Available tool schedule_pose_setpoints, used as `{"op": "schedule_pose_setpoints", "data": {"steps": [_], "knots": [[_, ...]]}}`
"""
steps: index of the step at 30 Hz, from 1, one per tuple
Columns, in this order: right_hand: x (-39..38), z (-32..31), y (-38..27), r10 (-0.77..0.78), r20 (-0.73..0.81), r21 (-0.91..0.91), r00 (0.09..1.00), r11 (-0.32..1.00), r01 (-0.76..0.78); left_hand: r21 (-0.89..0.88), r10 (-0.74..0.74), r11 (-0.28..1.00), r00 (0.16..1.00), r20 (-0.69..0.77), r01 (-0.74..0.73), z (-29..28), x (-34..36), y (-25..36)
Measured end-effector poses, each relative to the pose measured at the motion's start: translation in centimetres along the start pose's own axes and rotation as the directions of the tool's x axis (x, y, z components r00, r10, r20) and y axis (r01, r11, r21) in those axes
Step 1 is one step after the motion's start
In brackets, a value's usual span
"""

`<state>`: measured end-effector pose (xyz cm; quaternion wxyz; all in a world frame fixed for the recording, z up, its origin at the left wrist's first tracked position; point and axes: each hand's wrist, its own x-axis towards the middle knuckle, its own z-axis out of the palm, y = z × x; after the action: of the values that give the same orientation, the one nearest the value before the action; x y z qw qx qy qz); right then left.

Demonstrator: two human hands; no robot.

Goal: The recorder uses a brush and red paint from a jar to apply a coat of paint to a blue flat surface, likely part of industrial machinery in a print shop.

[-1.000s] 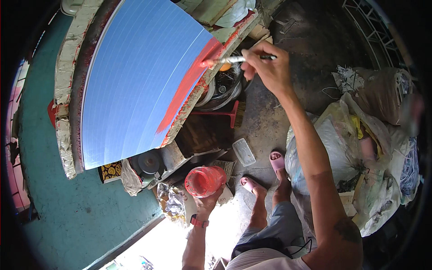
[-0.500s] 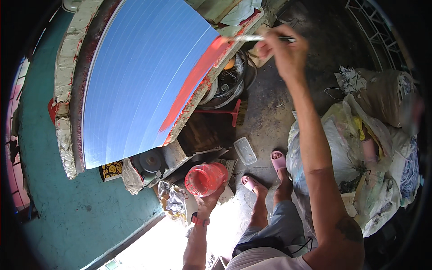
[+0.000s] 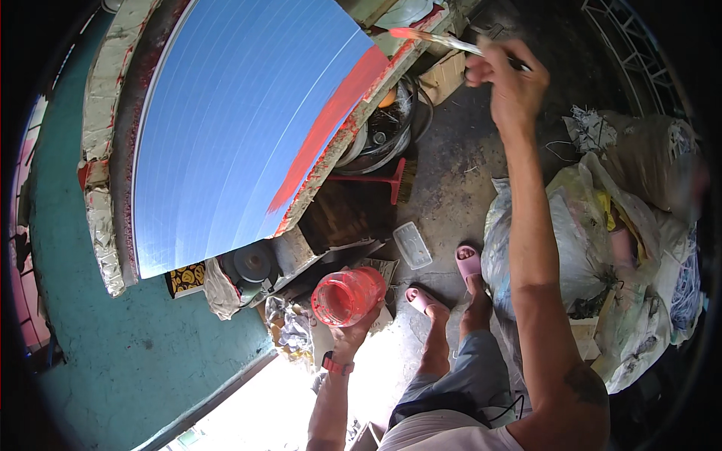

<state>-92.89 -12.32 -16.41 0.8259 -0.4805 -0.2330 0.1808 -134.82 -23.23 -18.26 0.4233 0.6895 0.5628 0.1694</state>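
Note:
In my right hand (image 3: 515, 81) is a paintbrush (image 3: 451, 41), held by its handle with the red-coated bristles pointing left. The brush is just off the far right corner of a blue panel (image 3: 241, 128). A wet-looking red stripe (image 3: 331, 128) runs along the panel's right edge. My left hand (image 3: 353, 331) is wrapped around a clear jar (image 3: 346, 297), tilted so its mouth shows; red paint coats its inside. The panel lies on a paint-splattered support board (image 3: 323, 165).
Beneath the panel are a coiled hose (image 3: 410, 135), a red broom (image 3: 395, 180) and a grinder-like wheel (image 3: 252, 263). A clear plastic tray (image 3: 412, 246) lies on the floor by my feet. Stuffed plastic bags (image 3: 579, 233) stand at right. A teal wall or floor surface (image 3: 150, 361) spans the left.
My right hand has moved right and slightly down, lifting the brush away from the panel's corner. The red stripe now reaches that corner. My left hand still holds the jar in nearly the same place.

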Motion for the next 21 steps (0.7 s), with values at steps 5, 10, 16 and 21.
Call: {"op": "schedule_pose_setpoints", "data": {"steps": [5,10,16,21], "knots": [[-6.6,0.1,2.5,-0.073,-0.096,-0.031,0.993,0.997,0.071,-0.003,-0.044,0.999,0.998,0.055,0.044,-0.4,-0.3,-0.5],[-15.0,6.2,5.7,-0.293,0.003,-0.212,0.956,0.934,0.287,0.042,0.029,0.999,0.999,0.039,-0.031,-1.1,-1.0,-0.6],[-20.3,7.6,3.1,-0.142,0.110,-0.066,0.984,0.986,0.150,0.017,0.055,0.998,0.998,0.038,-0.056,-3.3,-2.3,-1.3],[-14.7,6.8,5.1,-0.140,-0.250,-0.028,0.958,0.990,0.138,0.013,0.060,0.998,0.996,0.059,-0.061,-4.7,-3.5,-2.5]]}}
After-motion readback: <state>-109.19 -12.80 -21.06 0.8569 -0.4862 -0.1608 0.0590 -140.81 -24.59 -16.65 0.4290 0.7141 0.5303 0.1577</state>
